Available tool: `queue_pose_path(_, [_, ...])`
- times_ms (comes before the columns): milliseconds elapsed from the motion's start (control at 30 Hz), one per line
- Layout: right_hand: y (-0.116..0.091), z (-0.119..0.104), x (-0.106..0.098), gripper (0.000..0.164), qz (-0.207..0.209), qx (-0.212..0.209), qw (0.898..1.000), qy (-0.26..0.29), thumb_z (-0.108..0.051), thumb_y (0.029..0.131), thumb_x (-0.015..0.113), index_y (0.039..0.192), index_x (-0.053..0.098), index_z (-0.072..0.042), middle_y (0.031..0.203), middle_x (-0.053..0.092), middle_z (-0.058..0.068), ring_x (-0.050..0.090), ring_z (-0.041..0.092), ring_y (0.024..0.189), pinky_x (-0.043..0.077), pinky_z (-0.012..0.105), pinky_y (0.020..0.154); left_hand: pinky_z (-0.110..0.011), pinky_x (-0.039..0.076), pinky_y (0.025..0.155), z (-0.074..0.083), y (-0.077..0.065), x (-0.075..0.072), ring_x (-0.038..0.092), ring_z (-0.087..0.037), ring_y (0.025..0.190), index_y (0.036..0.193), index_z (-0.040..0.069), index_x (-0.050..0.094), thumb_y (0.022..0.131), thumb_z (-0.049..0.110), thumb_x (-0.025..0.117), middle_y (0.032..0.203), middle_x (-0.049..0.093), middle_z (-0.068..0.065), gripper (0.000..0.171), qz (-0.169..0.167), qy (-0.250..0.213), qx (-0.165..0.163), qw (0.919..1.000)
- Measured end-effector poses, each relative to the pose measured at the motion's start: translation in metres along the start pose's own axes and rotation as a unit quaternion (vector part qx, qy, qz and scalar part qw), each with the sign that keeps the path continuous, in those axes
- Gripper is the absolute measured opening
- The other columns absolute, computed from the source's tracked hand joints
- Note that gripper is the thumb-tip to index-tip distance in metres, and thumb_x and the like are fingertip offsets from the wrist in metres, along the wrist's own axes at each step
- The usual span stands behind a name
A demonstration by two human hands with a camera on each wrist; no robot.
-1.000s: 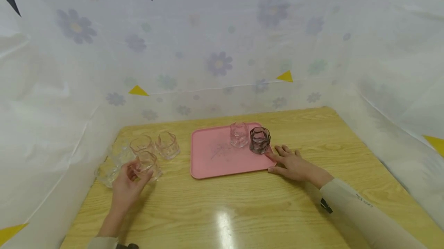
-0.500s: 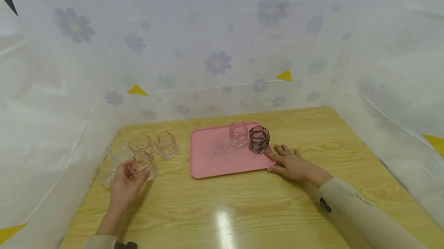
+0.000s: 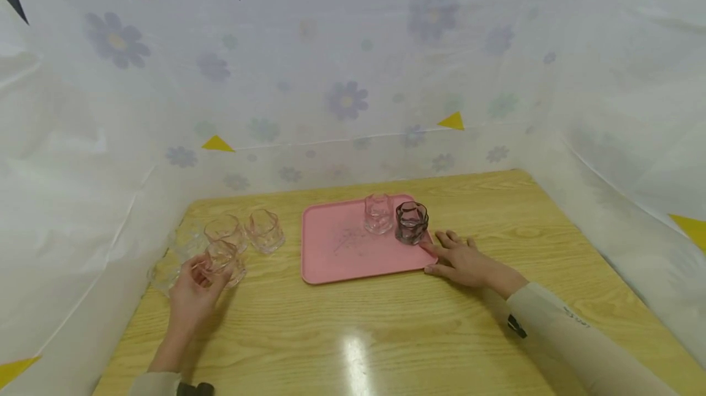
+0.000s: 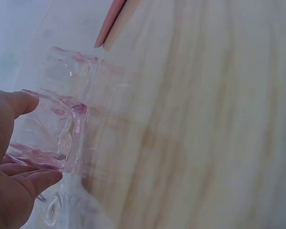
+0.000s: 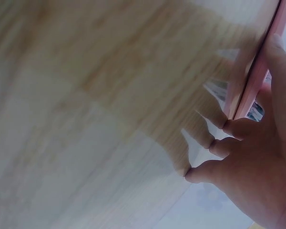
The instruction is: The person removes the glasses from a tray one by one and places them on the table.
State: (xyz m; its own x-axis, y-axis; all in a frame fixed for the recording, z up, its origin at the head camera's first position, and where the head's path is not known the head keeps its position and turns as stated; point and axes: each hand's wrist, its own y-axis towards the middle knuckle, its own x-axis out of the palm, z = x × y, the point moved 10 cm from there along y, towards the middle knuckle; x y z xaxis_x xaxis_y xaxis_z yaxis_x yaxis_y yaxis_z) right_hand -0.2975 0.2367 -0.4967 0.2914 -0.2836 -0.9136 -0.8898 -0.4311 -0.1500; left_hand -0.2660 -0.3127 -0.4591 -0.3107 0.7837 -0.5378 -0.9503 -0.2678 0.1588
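Note:
At the left of the table my left hand (image 3: 190,298) holds a pink-tinted drinking glass (image 3: 227,261), thumb on one side and fingers on the other. In the left wrist view the glass (image 4: 57,126) stands upright, its base close to the tabletop. My right hand (image 3: 469,266) rests at the front right corner of the pink tray (image 3: 325,264), its index finger and thumb touching the corner. The other fingertips of the right hand (image 5: 252,167) touch the wood. On the tray stand a dark grey glass (image 3: 412,224) and a clear glass (image 3: 378,217).
Two more pink-tinted glasses, one at the right (image 3: 266,233) and one behind the held one (image 3: 225,227), stand close by. Colourless glasses (image 3: 163,276) are at the table's left edge. White flower-printed sheets (image 3: 347,102) enclose the wooden table (image 3: 309,328) at the back and sides.
My left hand has moved slightly to the left with the pink-tinted glass, nearer the colourless glasses. The right hand and the tray have stayed in place.

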Motion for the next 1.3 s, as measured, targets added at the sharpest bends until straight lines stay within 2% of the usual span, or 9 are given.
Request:
queue_pose_path(267, [0.001,0.000,0.001,0.073,0.000,0.000,1.000,-0.003,-0.064,0.105,0.050,0.165,0.039,-0.023,0.171,0.022,0.030,0.015,0.057,0.158,0.009,0.087,0.115,-0.002,0.050,0.074,-0.002,0.002,-0.001,0.070,-0.023,0.112,0.147,-0.004,0.045,0.097,0.025,0.078,0.119,0.067,-0.019,0.067,-0.006,0.016,-0.011,0.9998])
queue_pose_path(467, [0.001,0.000,0.001,0.073,-0.001,0.000,1.000,-0.001,-0.063,0.105,0.050,0.165,0.039,-0.022,0.171,0.022,0.031,0.015,0.057,0.157,0.009,0.088,0.115,0.000,0.049,0.076,-0.006,0.001,-0.001,0.066,-0.003,0.104,0.154,-0.004,0.040,0.097,0.026,0.078,0.127,0.066,-0.026,0.075,-0.014,0.002,-0.017,0.9998])
queue_pose_path(533, [0.001,-0.001,0.001,0.073,-0.001,-0.002,1.000,-0.001,-0.062,0.106,0.051,0.165,0.039,-0.022,0.170,0.022,0.031,0.015,0.057,0.157,0.009,0.088,0.115,0.001,0.047,0.077,-0.006,0.001,-0.002,0.068,-0.009,0.109,0.158,-0.003,0.036,0.097,0.027,0.078,0.130,0.065,-0.028,0.080,-0.014,0.003,-0.014,0.9998])
queue_pose_path(600, [0.000,-0.001,0.000,0.072,0.000,-0.002,1.000,-0.001,-0.062,0.106,0.051,0.165,0.039,-0.021,0.171,0.022,0.031,0.015,0.057,0.157,0.009,0.088,0.115,0.004,0.045,0.078,-0.004,0.000,-0.003,0.070,-0.029,0.120,0.161,-0.002,0.033,0.096,0.028,0.079,0.134,0.063,-0.032,0.085,-0.011,0.002,-0.007,0.9999])
queue_pose_path(700, [0.000,0.000,0.000,0.072,0.002,-0.003,1.000,-0.003,-0.061,0.106,0.051,0.164,0.039,-0.021,0.170,0.022,0.031,0.015,0.058,0.157,0.010,0.088,0.115,0.007,0.040,0.081,0.001,-0.002,-0.005,0.057,-0.051,0.135,0.162,-0.002,0.031,0.095,0.029,0.080,0.144,0.056,-0.038,0.089,-0.006,-0.002,0.006,1.0000])
queue_pose_path(933, [0.000,0.002,0.001,0.073,0.002,-0.004,1.000,-0.006,-0.062,0.106,0.051,0.165,0.038,-0.021,0.170,0.023,0.031,0.016,0.057,0.157,0.010,0.088,0.115,0.004,0.037,0.093,0.023,-0.007,-0.018,0.056,-0.057,0.133,0.156,-0.006,0.040,0.089,0.017,0.087,0.144,0.055,-0.041,0.085,0.051,0.008,0.078,0.9956])
queue_pose_path(1067, [0.000,0.003,0.001,0.073,0.004,-0.005,1.000,-0.007,-0.063,0.106,0.050,0.165,0.038,-0.021,0.170,0.023,0.031,0.016,0.058,0.157,0.010,0.089,0.114,-0.022,0.051,0.104,0.042,-0.010,-0.025,0.061,-0.059,0.124,0.152,-0.006,0.046,0.085,0.012,0.089,0.138,0.060,-0.040,0.082,0.084,0.047,0.131,0.9867])
queue_pose_path(1167, [0.000,0.002,0.000,0.073,0.004,-0.005,1.000,-0.010,-0.063,0.106,0.049,0.165,0.038,-0.021,0.170,0.023,0.031,0.016,0.058,0.157,0.011,0.089,0.114,-0.040,0.053,0.103,0.053,-0.011,-0.029,0.064,-0.059,0.119,0.149,-0.006,0.050,0.082,0.010,0.090,0.134,0.063,-0.040,0.080,0.102,0.067,0.159,0.9797])
queue_pose_path(1300, [0.000,-0.001,-0.002,0.072,0.004,-0.008,1.000,-0.010,-0.062,0.106,0.050,0.165,0.039,-0.021,0.170,0.024,0.032,0.017,0.058,0.157,0.011,0.088,0.114,-0.005,0.043,0.101,0.066,-0.011,-0.029,0.065,-0.058,0.117,0.145,-0.006,0.055,0.080,0.007,0.091,0.133,0.064,-0.039,0.075,0.115,0.067,0.182,0.9744])
